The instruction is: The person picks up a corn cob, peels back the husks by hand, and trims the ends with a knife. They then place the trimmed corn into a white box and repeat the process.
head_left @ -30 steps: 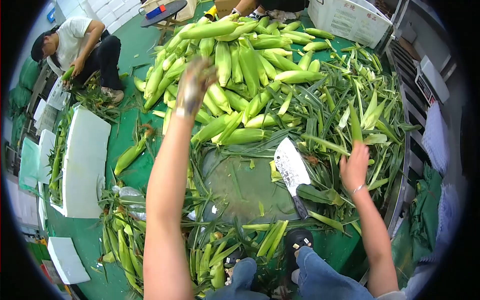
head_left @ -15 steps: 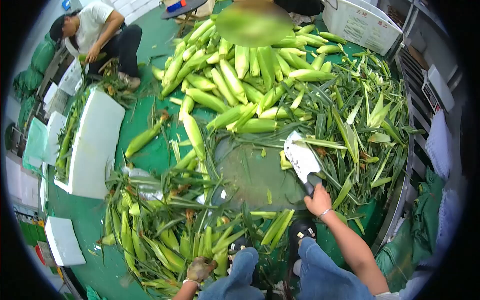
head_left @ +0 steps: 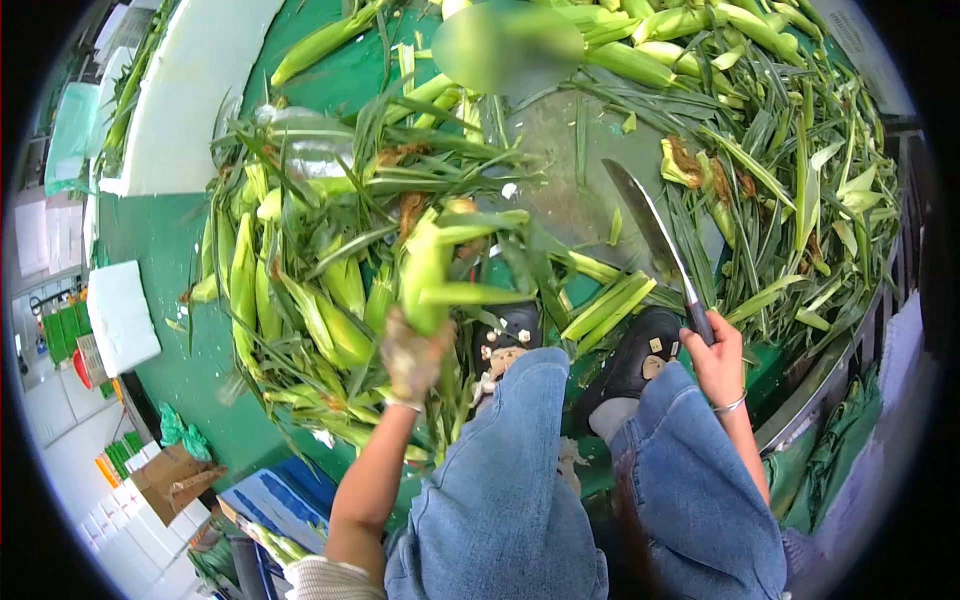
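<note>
Corn ear (head_left: 425, 272), in its green husk, is in the grip of the left hand (head_left: 415, 360) as I watch from my end. The fingers look wrapped round its lower part, though motion blurs them. The ear tilts upward, its loose leaves spreading to the right, just above the near part of a heap of leafy corn (head_left: 340, 330) and left of a black shoe (head_left: 505, 335).

I see the right hand (head_left: 715, 355) curled closed round the dark handle of a knife (head_left: 655, 225); the blade slants up and left over a grey-green board (head_left: 550, 125).

Among containers, I get a white foam box (head_left: 195, 90) at the upper left. Long green leaves (head_left: 130, 105) show along its far side; I cannot tell what lies beneath them. A clear plastic bag (head_left: 315, 140) sits among the leaves atop the heap, its contents unreadable to me. At the lower left is a cardboard box (head_left: 172, 480), whose inside I cannot make out. Near it stands a blue item (head_left: 280, 500), with pale green pieces (head_left: 280, 545) just beside it.
</note>
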The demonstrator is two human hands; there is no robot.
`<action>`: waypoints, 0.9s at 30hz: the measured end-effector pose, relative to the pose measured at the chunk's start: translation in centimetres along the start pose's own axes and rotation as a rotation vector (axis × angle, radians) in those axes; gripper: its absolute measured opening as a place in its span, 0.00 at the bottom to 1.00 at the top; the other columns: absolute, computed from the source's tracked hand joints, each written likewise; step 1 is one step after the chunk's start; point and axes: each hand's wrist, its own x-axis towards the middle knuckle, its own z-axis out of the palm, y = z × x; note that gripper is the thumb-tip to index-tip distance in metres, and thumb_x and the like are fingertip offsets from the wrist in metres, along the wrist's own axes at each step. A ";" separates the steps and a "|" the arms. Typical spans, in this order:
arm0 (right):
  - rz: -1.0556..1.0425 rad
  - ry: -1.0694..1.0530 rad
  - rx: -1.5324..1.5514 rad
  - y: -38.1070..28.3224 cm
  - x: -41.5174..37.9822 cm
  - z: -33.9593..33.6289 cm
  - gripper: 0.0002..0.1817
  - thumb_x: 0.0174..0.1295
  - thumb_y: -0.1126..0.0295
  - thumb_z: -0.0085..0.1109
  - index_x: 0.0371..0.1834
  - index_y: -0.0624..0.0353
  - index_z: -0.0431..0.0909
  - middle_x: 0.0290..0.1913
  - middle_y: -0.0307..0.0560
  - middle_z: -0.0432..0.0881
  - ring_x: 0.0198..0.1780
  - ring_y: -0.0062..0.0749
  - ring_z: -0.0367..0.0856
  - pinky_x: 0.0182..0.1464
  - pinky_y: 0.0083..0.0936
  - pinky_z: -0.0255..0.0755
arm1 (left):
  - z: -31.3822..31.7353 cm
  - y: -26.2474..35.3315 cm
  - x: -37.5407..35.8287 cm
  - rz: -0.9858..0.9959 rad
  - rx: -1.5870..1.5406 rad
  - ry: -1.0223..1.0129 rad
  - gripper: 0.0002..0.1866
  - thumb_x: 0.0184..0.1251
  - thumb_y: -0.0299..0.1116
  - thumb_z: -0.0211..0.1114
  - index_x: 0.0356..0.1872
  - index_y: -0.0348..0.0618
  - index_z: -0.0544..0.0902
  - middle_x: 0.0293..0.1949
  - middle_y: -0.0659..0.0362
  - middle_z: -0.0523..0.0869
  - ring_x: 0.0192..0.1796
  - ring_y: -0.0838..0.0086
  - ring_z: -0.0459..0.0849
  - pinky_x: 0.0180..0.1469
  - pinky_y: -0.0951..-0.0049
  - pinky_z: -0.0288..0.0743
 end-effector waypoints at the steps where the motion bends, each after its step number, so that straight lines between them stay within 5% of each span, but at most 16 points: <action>1: 0.073 -0.010 0.160 0.2 0.3 0.1 0.07 0.58 0.72 0.62 0.32 0.62 0.74 0.19 0.29 0.67 0.21 0.13 0.62 0.22 0.18 0.55 | -2.3 1.8 2.8 0.086 -0.321 0.023 0.34 0.49 0.48 0.74 0.53 0.38 0.74 0.43 0.49 0.82 0.48 0.54 0.81 0.49 0.58 0.76; 2: 0.138 -0.021 0.321 0.1 0.6 0.2 0.08 0.60 0.70 0.62 0.32 0.62 0.74 0.20 0.30 0.68 0.21 0.13 0.63 0.22 0.18 0.54 | -4.4 4.0 5.4 0.173 -0.644 0.043 0.32 0.50 0.45 0.74 0.53 0.39 0.74 0.41 0.50 0.82 0.46 0.55 0.82 0.48 0.59 0.77; 4: 0.054 0.023 0.354 1.3 1.3 1.2 0.08 0.61 0.69 0.61 0.32 0.62 0.74 0.19 0.30 0.69 0.19 0.13 0.64 0.20 0.18 0.55 | -7.9 9.7 9.5 0.520 0.185 0.326 0.27 0.46 0.35 0.77 0.49 0.39 0.78 0.43 0.52 0.84 0.42 0.62 0.84 0.47 0.62 0.78; 6: -0.004 0.111 0.154 4.0 2.5 2.2 0.07 0.63 0.69 0.59 0.30 0.59 0.72 0.18 0.31 0.70 0.16 0.14 0.65 0.19 0.18 0.60 | -8.3 17.2 11.2 0.814 0.068 0.102 0.25 0.45 0.33 0.77 0.45 0.39 0.79 0.42 0.52 0.83 0.40 0.61 0.83 0.46 0.63 0.78; 8: 0.215 0.157 0.486 1.2 2.1 2.5 0.09 0.63 0.69 0.59 0.28 0.58 0.71 0.17 0.30 0.69 0.16 0.13 0.63 0.17 0.17 0.58 | -3.9 22.5 12.5 0.708 0.045 -0.126 0.29 0.44 0.36 0.76 0.51 0.39 0.77 0.44 0.50 0.83 0.42 0.59 0.83 0.47 0.63 0.78; 10: 0.226 0.348 0.536 1.0 1.0 3.3 0.09 0.63 0.70 0.59 0.27 0.57 0.71 0.17 0.30 0.69 0.15 0.12 0.64 0.17 0.16 0.58 | 6.9 21.3 16.4 0.739 -0.757 -0.601 0.33 0.46 0.42 0.74 0.54 0.38 0.75 0.49 0.46 0.80 0.50 0.50 0.80 0.50 0.56 0.76; 12: 0.105 0.465 0.489 2.6 -0.3 2.9 0.09 0.63 0.70 0.60 0.27 0.59 0.72 0.17 0.31 0.69 0.16 0.13 0.65 0.18 0.18 0.60 | 11.9 20.3 15.9 0.853 0.159 -0.058 0.38 0.48 0.42 0.72 0.60 0.35 0.70 0.52 0.43 0.80 0.54 0.49 0.80 0.56 0.56 0.75; 14: -0.030 0.517 0.277 2.1 -0.5 1.1 0.10 0.62 0.70 0.61 0.32 0.63 0.72 0.17 0.35 0.69 0.16 0.18 0.66 0.20 0.23 0.62 | 13.4 17.5 16.4 0.910 0.336 0.007 0.37 0.51 0.43 0.70 0.62 0.34 0.69 0.54 0.40 0.79 0.58 0.47 0.78 0.59 0.52 0.73; 16: -0.185 0.544 0.009 -1.2 0.7 -1.7 0.10 0.64 0.69 0.61 0.37 0.63 0.72 0.18 0.38 0.70 0.19 0.19 0.66 0.22 0.23 0.61 | 11.5 15.3 15.0 0.747 0.336 -0.012 0.35 0.55 0.43 0.66 0.63 0.35 0.70 0.58 0.40 0.77 0.59 0.47 0.77 0.60 0.52 0.71; 20: -0.217 0.499 0.170 -5.7 4.0 -2.6 0.10 0.65 0.68 0.61 0.42 0.61 0.73 0.19 0.40 0.70 0.20 0.22 0.66 0.23 0.23 0.61 | 8.9 14.9 13.9 0.501 0.431 -0.196 0.28 0.61 0.43 0.60 0.59 0.35 0.73 0.44 0.41 0.84 0.47 0.46 0.83 0.51 0.51 0.75; 22: -0.527 0.678 0.135 -5.9 5.9 -1.8 0.11 0.64 0.68 0.62 0.43 0.61 0.72 0.19 0.43 0.72 0.18 0.30 0.71 0.23 0.27 0.65 | 8.1 15.8 13.7 0.384 0.406 -0.287 0.26 0.63 0.45 0.58 0.56 0.36 0.74 0.38 0.40 0.85 0.43 0.43 0.84 0.49 0.49 0.75; 25: -0.357 0.523 -0.003 -1.1 9.8 1.8 0.13 0.65 0.64 0.61 0.43 0.62 0.71 0.23 0.60 0.79 0.27 0.59 0.81 0.29 0.44 0.73 | 7.0 15.8 13.4 0.390 0.374 -0.320 0.24 0.66 0.47 0.56 0.53 0.36 0.75 0.36 0.38 0.85 0.43 0.42 0.83 0.49 0.50 0.75; 26: -0.099 0.324 -0.284 0.0 10.9 2.0 0.17 0.66 0.58 0.58 0.41 0.64 0.73 0.23 0.64 0.79 0.30 0.63 0.80 0.33 0.50 0.74 | 6.8 15.0 13.4 0.425 0.347 -0.320 0.24 0.67 0.47 0.55 0.51 0.35 0.76 0.36 0.38 0.85 0.43 0.41 0.83 0.48 0.49 0.75; 27: -0.096 0.338 -0.209 1.1 11.2 2.3 0.19 0.66 0.55 0.57 0.38 0.64 0.74 0.23 0.64 0.79 0.29 0.63 0.80 0.33 0.49 0.73 | 7.1 13.0 13.7 0.461 0.234 -0.325 0.23 0.67 0.49 0.55 0.47 0.36 0.76 0.35 0.39 0.85 0.41 0.41 0.83 0.45 0.51 0.76</action>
